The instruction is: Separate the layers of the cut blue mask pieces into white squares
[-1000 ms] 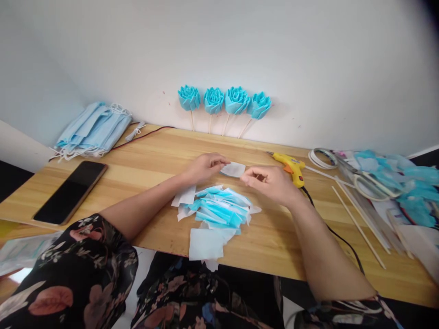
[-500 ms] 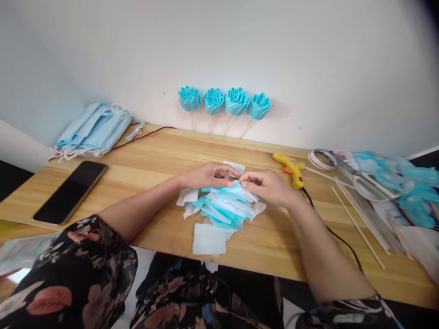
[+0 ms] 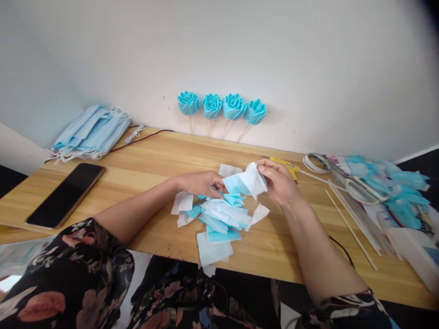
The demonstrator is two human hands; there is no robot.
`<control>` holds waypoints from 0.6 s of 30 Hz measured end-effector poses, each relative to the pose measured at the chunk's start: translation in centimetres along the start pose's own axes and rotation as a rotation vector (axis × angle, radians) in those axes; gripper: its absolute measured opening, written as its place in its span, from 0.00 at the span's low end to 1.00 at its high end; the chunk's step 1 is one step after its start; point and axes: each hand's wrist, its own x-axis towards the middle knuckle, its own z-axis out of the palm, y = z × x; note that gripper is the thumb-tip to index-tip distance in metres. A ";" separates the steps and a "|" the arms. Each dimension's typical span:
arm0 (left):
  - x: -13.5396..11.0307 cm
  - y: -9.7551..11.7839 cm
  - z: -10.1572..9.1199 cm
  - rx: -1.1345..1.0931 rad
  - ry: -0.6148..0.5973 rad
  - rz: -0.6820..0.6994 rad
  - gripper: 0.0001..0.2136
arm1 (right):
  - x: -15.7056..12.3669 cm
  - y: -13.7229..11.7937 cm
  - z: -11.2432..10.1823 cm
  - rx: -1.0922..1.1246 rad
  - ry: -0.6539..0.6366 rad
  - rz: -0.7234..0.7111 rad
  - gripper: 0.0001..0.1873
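Observation:
Several white-and-blue fabric pieces, like cut face mask material, lie in a loose pile (image 3: 224,214) near the front edge of the wooden table. Raised above the pile's right side, a few of these fabric pieces (image 3: 245,182) are pinched in my right hand (image 3: 279,180), between thumb and fingers. My left hand (image 3: 202,183) rests at the pile's far left side with its fingers curled together. What its fingertips hold, if anything, is hidden. A yellow glue gun (image 3: 286,165) lies behind my right hand, partly covered by it.
Blue fabric roses (image 3: 235,107) on sticks lean against the wall. At left are a stack of face masks (image 3: 91,130) and a phone (image 3: 66,194). Scissors (image 3: 363,189), a tape roll (image 3: 316,163), wooden sticks (image 3: 351,230) and blue scraps (image 3: 404,192) lie at right.
My right hand has lifted fabric pieces up from the pile and moved right, away from my left hand. The pile has spread out, and the view has shifted slightly.

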 end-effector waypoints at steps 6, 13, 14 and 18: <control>-0.2 0.9 -0.2 0.059 -0.039 0.060 0.11 | 0.8 0.4 0.0 0.117 0.161 -0.022 0.12; -0.5 1.6 -0.4 0.126 0.004 0.098 0.17 | 0.7 0.5 0.0 0.307 0.137 0.018 0.12; -0.5 1.7 -0.4 0.112 0.056 0.111 0.18 | 0.7 0.4 0.1 0.325 0.126 0.026 0.12; -0.2 1.6 0.1 -0.101 0.257 0.162 0.17 | 0.5 0.4 0.9 0.247 0.090 0.058 0.13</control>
